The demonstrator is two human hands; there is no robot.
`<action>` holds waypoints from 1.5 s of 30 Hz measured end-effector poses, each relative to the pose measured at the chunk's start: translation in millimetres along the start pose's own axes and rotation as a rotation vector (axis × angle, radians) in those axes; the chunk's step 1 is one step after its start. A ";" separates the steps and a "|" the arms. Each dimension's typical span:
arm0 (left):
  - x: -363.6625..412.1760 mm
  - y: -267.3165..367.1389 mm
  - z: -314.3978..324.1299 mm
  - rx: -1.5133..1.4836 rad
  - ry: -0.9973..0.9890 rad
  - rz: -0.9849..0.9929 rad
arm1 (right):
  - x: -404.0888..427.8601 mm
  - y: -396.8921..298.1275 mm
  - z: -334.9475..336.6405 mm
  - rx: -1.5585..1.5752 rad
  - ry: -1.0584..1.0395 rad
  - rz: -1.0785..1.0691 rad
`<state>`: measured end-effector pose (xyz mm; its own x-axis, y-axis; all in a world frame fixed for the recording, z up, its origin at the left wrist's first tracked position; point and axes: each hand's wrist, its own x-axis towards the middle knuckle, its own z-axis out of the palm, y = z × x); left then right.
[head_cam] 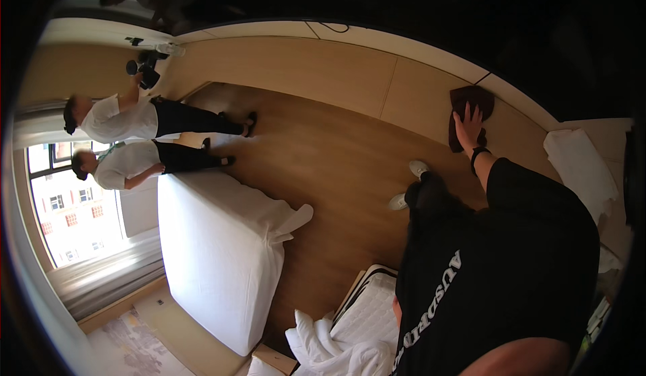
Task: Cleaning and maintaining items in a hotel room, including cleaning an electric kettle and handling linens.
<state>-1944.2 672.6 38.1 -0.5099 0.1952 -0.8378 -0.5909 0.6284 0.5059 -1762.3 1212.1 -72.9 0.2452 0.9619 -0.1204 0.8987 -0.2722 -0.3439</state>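
Observation:
My right hand (470, 123) lies with fingers spread on a bunched dark brown cloth (458, 104). Under the cloth is a long light-wood cabinet top (424, 90), and a black band circles my right wrist. Only a sliver of my left hand (396, 311) shows past the edge of my black T-shirt; its fingers and anything in them are hidden.
Two people (126, 118) (126, 166) in white tops stand near the window. A white-covered bed (217, 244), a quilted mattress (366, 300) and a crumpled duvet (343, 348) flank the wood floor (323, 174). White fabric (580, 161) lies at right, beside a dark glossy panel (404, 17).

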 end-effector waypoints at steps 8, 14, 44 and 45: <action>6.9 33.7 -54.0 -0.054 0.137 -0.108 | 4.5 -72.4 19.3 -0.054 0.068 0.062; 20.4 81.7 -60.3 -0.061 0.021 -0.047 | -0.4 -166.8 51.5 0.001 0.123 -0.071; 97.1 218.6 -79.9 0.028 -0.049 0.008 | -63.6 -300.4 48.7 0.528 -0.699 -0.281; 97.8 214.7 -92.3 0.033 -0.027 -0.015 | -61.6 -298.9 42.7 0.535 -0.693 -0.296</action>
<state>-2178.7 757.0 83.7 -0.4837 0.2058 -0.8507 -0.5772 0.6557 0.4868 -2061.5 1233.2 -2.4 -0.3948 0.8120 -0.4299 0.5597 -0.1585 -0.8134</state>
